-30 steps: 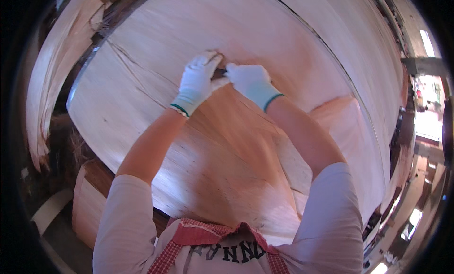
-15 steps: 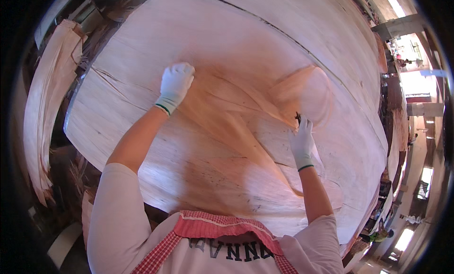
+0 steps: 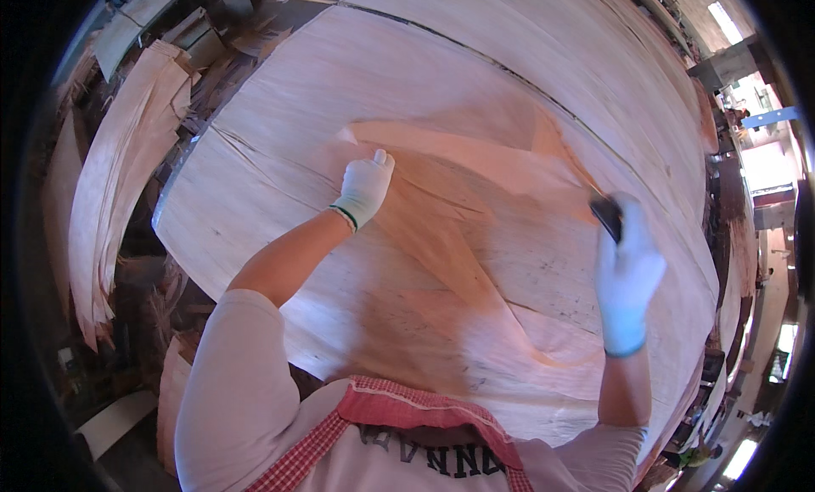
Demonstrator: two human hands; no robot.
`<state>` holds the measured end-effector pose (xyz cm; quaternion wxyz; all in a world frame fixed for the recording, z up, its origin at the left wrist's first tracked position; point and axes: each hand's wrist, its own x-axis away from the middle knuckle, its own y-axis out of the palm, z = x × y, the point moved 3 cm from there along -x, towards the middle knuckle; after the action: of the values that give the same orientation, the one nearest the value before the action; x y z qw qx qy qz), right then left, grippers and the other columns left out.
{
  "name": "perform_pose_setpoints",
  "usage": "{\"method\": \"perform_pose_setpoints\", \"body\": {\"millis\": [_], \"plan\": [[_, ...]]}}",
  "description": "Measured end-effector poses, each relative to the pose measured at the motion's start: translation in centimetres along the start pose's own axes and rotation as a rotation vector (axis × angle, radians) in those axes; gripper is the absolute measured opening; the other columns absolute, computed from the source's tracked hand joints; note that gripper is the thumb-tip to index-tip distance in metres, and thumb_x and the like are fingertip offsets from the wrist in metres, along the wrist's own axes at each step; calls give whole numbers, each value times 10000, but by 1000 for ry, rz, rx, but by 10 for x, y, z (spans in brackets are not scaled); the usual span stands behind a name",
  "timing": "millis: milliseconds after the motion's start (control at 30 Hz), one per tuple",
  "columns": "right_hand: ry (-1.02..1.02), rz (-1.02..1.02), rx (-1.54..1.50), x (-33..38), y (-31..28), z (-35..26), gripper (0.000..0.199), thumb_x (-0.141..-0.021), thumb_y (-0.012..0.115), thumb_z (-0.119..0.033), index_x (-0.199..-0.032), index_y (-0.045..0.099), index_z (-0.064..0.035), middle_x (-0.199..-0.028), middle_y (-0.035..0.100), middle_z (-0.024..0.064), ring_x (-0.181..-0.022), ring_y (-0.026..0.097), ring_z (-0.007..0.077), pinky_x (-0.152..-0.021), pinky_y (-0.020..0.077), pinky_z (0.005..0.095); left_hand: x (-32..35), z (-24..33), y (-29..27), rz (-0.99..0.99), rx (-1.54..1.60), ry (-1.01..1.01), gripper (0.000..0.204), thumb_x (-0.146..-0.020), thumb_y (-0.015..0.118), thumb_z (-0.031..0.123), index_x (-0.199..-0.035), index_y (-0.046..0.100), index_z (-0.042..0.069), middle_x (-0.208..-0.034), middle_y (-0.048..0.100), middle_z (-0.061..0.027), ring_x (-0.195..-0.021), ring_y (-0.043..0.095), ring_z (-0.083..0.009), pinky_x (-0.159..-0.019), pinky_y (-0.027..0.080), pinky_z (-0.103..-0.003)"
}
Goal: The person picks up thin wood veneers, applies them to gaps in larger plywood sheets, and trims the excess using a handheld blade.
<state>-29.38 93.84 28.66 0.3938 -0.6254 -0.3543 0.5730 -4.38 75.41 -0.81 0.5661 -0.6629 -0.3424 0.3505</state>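
Note:
A wide sheet of pale wood veneer (image 3: 280, 186) lies in front of me, with splits along its left side. My left hand (image 3: 368, 188), in a white glove with a green cuff edge, is closed low over the sheet; what its fingers hold, if anything, is hidden. Just beyond it runs a thin tan veneer strip (image 3: 441, 146), raised toward the right. My right hand (image 3: 630, 263), gloved and blurred, grips a small black tool (image 3: 608, 218) whose kind I cannot make out. The strip's narrow right end meets this tool. Another tan strip (image 3: 458, 258) slants across the sheet toward me.
A dark seam (image 3: 475, 46) separates the sheet from more veneer (image 3: 543, 33) beyond. Curled veneer offcuts (image 3: 119, 178) hang at the left, above dark clutter. Timber posts (image 3: 737, 63) and bright openings stand at the far right.
My right hand has swung right and nearer with the black tool, drawing the strip out across the sheet. My left hand sits farther right and lower in view, still closed. The view has shifted somewhat.

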Motion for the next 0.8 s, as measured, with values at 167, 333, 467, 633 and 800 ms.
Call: {"method": "perform_pose_setpoints", "body": {"millis": [167,333,467,633,800], "plan": [[33,161,-136,17,-74,-35,213,-851,612,-21,-1062,597,-37,-938,638,157,-836,635,316,-735,495,312,-14,-10,9,90,125,-46,116,-831,568,128,-901,655,159,-778,653,-63,-717,666,-231,-597,515,-376],[87,179,-6,37,-98,-28,223,-837,595,-13,-1055,598,-64,-934,633,141,-834,634,327,-710,502,343,-6,-9,-26,68,119,-32,138,-860,551,134,-888,686,139,-897,644,-102,-827,671,-273,-651,524,-411],[112,201,133,64,-118,-19,263,-798,597,-20,-1042,592,-118,-919,635,104,-817,637,336,-655,515,388,30,-16,-82,-93,69,83,123,-863,556,143,-918,652,89,-1009,604,-151,-856,654,-316,-685,519,-440],[100,177,37,103,-135,-15,296,-796,605,-35,-1079,585,-120,-930,633,111,-802,634,329,-679,516,385,109,-14,-183,-135,192,325,181,-846,601,192,-975,655,77,-1034,599,-194,-877,641,-348,-704,511,-453],[195,0,-544,134,-168,-48,434,-805,649,-81,-1226,551,-47,-923,634,131,-839,642,222,-781,500,311,145,58,-337,-262,755,315,220,-876,619,262,-1008,638,87,-993,658,-113,-902,642,-254,-754,502,-360]]}}
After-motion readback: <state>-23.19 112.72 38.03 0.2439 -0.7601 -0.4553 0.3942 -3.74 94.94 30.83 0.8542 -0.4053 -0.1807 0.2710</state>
